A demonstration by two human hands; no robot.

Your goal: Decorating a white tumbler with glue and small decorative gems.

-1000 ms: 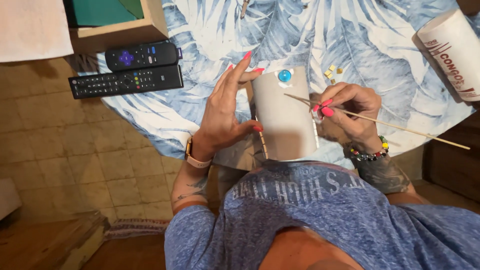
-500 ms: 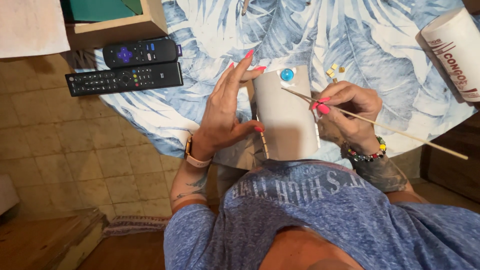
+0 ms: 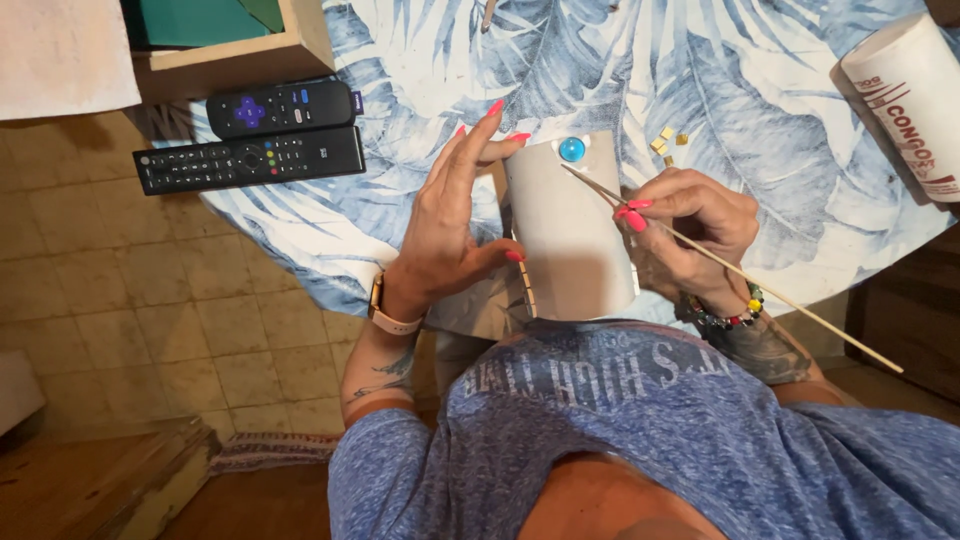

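My left hand (image 3: 455, 220) grips the left side of a pale grey cylinder (image 3: 570, 235) lying lengthwise toward me, thumb on its side edge and fingers over its far end. A round blue bead (image 3: 572, 149) sits on a white blob near the cylinder's far end. My right hand (image 3: 690, 225) pinches a long thin wooden stick (image 3: 740, 272), whose tip points at the bead, a little short of it. A row of small tan tiles (image 3: 526, 285) runs along the cylinder's left lower edge. Several loose small gold tiles (image 3: 665, 143) lie on the cloth beyond my right hand.
A round table with a blue leaf-print cloth (image 3: 700, 80) carries two black remote controls (image 3: 255, 145) at its left, a wooden box (image 3: 230, 50) at the back left and a white printed cylinder (image 3: 905, 95) at the far right. Tiled floor (image 3: 120, 290) lies to the left.
The blue bead has shifted slightly up the cylinder with the view. My right hand and the stick have barely moved; the left hand keeps its grip.
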